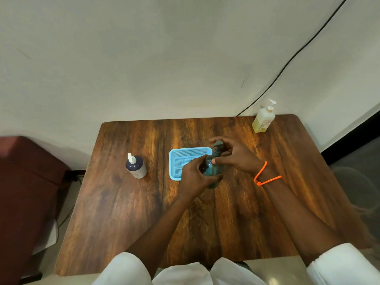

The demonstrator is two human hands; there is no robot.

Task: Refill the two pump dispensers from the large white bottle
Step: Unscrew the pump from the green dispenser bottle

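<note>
Steadying the teal dispenser (212,171) mid-tabletop, my left hand (195,177) clamps its body. My right hand (234,156) pinches the pump (217,145), likely to unscrew it.

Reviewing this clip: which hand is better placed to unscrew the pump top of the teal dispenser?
The right hand. Its fingers already sit around the pump head of the teal dispenser, while the left hand wraps the bottle body, bracing it on the table.
</note>
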